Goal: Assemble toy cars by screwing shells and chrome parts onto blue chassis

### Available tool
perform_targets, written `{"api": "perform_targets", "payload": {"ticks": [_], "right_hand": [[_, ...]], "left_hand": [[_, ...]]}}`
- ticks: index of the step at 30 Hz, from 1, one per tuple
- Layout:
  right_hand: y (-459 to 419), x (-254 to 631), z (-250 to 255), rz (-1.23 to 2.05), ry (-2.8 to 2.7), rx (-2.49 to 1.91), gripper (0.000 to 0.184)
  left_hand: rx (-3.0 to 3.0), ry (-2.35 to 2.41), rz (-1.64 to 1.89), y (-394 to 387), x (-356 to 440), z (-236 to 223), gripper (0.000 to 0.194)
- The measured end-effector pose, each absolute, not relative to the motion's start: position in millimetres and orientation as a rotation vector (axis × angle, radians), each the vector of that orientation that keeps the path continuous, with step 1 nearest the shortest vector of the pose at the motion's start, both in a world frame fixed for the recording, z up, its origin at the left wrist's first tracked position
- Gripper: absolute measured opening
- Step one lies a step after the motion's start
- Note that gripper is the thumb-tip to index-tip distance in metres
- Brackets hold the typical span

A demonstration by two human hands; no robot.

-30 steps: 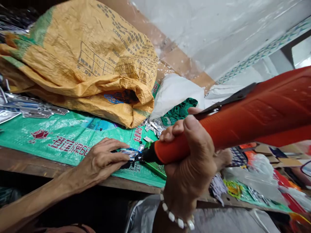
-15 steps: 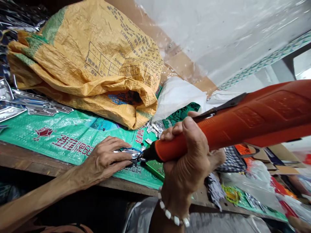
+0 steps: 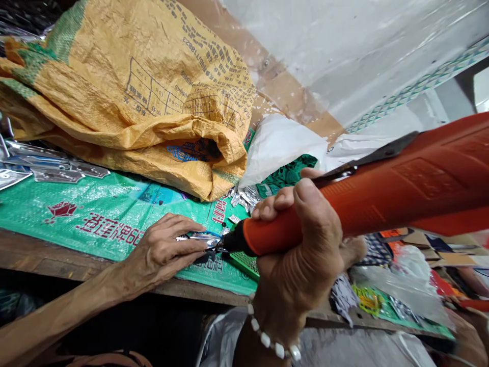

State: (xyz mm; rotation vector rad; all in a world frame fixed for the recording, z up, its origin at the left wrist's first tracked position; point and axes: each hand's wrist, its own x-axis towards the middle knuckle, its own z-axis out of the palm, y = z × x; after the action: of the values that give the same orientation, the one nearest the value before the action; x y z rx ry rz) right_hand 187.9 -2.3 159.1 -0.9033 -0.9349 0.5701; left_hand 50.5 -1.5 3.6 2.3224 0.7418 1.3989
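Observation:
My right hand is wrapped round an orange-red electric screwdriver with a dark lever along its top. The black nose of the tool meets a small shiny metal piece with a blue edge; the bit's tip is hard to make out. On the other side of that piece, my left hand grips it between thumb and fingers, low over the green printed sheet. Part of the piece is hidden under the fingers. Just behind the nose lies a green perforated tray, partly covered by my right hand.
A large yellow woven sack lies at the back left beside shiny metal plates. Behind the tool sit a white bag and small metal strips. Plastic bags and yellow-green cords are at right, near another person's arm.
The view has shifted slightly. The rear of the screwdriver has swung a little to the right, while its nose stays at the metal piece. Both hands keep their grip.

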Motion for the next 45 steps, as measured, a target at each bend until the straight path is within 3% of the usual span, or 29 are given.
{"api": "perform_targets", "payload": {"ticks": [22, 39, 45], "right_hand": [[-1, 185, 165, 0.558, -0.882, -0.954, 0.01], [9, 170, 163, 0.603, -0.816, -0.904, 0.031], [10, 169, 160, 0.586, -0.824, -0.933, 0.026]], "left_hand": [[2.259, 0.751, 1.399, -2, 51, 7, 0.017], [2.133, 0.961, 1.375, -7, 54, 11, 0.029], [2.127, 0.964, 1.377, -7, 54, 11, 0.026]]}}
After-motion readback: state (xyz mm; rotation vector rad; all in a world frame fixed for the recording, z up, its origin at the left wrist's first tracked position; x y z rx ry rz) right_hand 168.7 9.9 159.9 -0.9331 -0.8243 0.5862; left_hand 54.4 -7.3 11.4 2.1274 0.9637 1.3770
